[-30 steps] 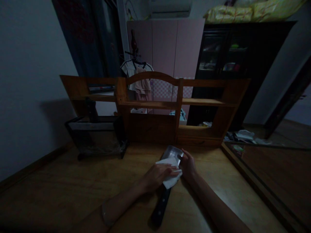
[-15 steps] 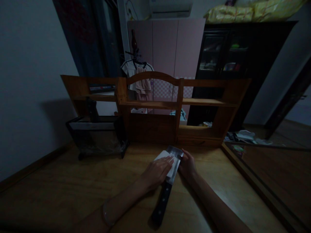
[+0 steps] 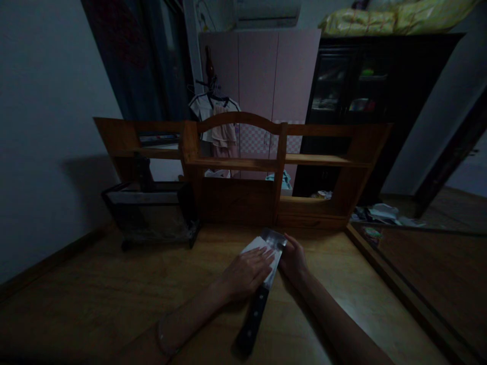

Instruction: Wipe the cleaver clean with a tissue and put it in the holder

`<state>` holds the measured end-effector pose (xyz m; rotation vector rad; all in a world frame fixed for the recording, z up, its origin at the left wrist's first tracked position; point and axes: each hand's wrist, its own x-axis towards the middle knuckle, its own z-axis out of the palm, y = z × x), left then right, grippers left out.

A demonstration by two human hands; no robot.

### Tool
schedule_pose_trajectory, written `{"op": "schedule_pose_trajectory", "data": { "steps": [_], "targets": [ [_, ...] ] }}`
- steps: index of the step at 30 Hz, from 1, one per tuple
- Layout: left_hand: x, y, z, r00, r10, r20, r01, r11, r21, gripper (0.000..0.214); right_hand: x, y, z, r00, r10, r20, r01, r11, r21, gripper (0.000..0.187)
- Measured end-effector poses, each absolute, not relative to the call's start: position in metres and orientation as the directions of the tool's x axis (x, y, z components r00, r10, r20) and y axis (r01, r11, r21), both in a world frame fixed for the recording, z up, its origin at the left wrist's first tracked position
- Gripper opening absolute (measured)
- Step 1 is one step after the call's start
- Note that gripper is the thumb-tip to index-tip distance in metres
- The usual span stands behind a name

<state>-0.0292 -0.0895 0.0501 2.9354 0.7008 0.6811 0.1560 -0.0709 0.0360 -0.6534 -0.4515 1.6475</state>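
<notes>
Wiping's prob partway: the cloth (image 3: 254, 245) is on the blade (image 3: 274, 236) of my knife (image 3: 259, 300), which is out in front of me at the desk (image 3: 95, 294), handle (image 3: 251, 323) pointing back my way & a bit L. Cloth covers the L & middle of the blade; the far end, a strip on the R & the handle are outside it, so I'd count those as left. Can't tell how clean the metal is, too dim, & the underside's hidden. My L hand (image 3: 247, 274) is pressed flat on the cloth, fingers stretched, not clenched; thumb's out of sight, so can't tell if it's pinching the cloth. My R hand (image 3: 294, 259) is grasping the blade by its far R edge, w/ the fingertips below hidden. Vs. 1 sec ago: the cloth was bunched up w/ a loose flap over the near end of the blade; now it's flatter & further L, so that near end & the top of the handle show. Vs. ½ sec ago, hardly any diff. R hand & handle are approx where they were.
</notes>
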Motion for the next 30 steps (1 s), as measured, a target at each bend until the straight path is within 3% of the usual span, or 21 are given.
{"op": "schedule_pose_trajectory", "data": {
  "steps": [3, 30],
  "targets": [
    [-0.0288, -0.0916, 0.0521, 0.809, 0.447, 0.381, 0.423, -0.894, 0.150, 0.044, 0.1559, -0.0716, 0.0381, -0.126, 0.968, -0.218, -0.749, -0.237, -0.618, 0.021],
    [-0.0278, -0.0923, 0.0530, 0.807, 0.449, 0.384, 0.423, -0.893, 0.153, 0.043, 0.1577, -0.0684, 0.0324, -0.153, 0.974, -0.169, -0.763, -0.225, -0.607, 0.023]
  ]
}}
